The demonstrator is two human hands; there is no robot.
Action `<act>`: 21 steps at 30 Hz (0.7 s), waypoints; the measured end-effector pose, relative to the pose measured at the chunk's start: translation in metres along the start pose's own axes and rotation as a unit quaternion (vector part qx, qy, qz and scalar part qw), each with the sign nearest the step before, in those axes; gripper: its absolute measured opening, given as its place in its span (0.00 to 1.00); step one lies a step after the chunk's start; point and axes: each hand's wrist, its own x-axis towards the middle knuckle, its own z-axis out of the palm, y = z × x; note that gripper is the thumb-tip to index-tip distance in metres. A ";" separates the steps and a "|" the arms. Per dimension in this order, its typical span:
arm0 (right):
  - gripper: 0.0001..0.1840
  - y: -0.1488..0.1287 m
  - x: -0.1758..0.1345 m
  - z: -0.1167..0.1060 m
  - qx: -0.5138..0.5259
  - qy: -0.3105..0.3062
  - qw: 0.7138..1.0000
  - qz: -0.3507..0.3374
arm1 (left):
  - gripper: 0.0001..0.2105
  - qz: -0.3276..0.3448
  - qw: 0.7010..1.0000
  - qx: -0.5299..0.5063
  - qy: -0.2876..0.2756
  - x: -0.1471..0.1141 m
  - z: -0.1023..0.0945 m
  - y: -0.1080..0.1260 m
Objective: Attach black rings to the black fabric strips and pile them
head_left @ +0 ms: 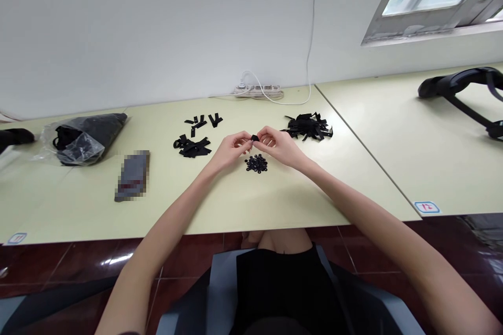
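Note:
Between the fingertips of both hands is a small black strip (255, 138), held a little above the table. My left hand (234, 146) pinches its left end and my right hand (275, 144) its right end. Just below them on the table lies a heap of small black rings (257, 163). To the right, behind my right hand, is a pile of loose black strips (308, 126). Left of my left hand sits another group of black strips (193, 146), with several shorter black pieces (200, 121) scattered behind it.
A clear plastic bag with black material (88, 138) lies at the left, near a blurred-out dark object (132, 175). Against the wall is a white power strip (258, 91) with a cable. A black framed object (463, 91) stands on the right-hand table (393, 141).

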 end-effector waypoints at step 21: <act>0.11 0.002 -0.001 -0.010 0.040 -0.107 0.987 0.116 | 0.18 0.003 0.987 0.121 -0.107 -0.006 -0.011 0.012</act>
